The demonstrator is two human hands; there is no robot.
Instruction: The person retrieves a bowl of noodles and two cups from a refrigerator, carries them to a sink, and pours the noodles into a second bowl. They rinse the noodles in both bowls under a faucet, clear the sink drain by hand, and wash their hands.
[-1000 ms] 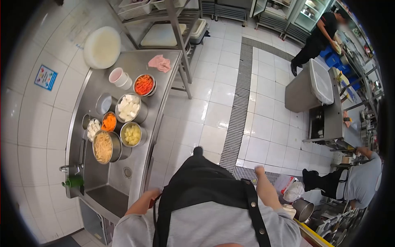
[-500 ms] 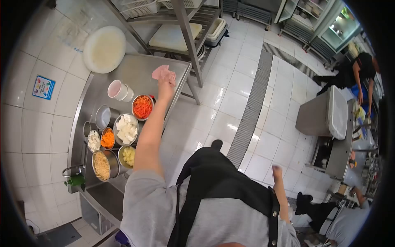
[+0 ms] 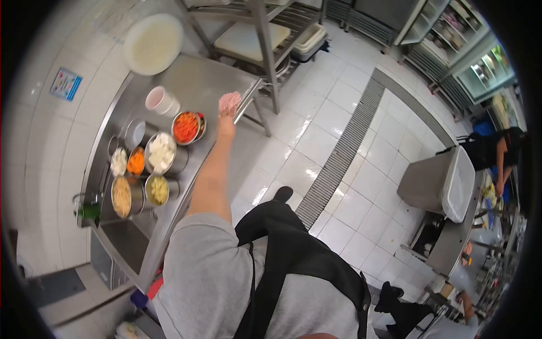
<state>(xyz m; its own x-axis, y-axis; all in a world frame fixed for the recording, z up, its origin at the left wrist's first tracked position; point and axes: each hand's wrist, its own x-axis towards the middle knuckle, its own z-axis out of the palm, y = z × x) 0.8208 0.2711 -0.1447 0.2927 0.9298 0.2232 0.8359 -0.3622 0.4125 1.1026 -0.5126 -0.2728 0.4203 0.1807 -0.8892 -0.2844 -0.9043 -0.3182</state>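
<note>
My left hand (image 3: pixel 226 117) is closed on a pink cloth (image 3: pixel 230 101), pressed to the steel counter (image 3: pixel 197 79) near its front edge. The cloth hides most of the fingers. Closest to that hand stands a metal container of orange-red cut vegetable strips (image 3: pixel 186 127). Beside it are containers of white chunks (image 3: pixel 161 151), pale yellow pieces (image 3: pixel 160 191), orange pieces (image 3: pixel 135 162), white pieces (image 3: pixel 118 163) and pale shreds (image 3: pixel 121 196). White tubs (image 3: pixel 161 100) stand behind. My right hand is out of view.
A round white board (image 3: pixel 153 44) leans against the wall at the counter's back. A metal rack (image 3: pixel 262 51) stands past the counter's end. Across the tiled floor, with its drain grate (image 3: pixel 344 147), are a grey bin (image 3: pixel 429 181) and two other people at work.
My left hand has slid the cloth along the counter toward its front edge, and the cloth is more bunched. My right hand has gone out of sight. The view has shifted.
</note>
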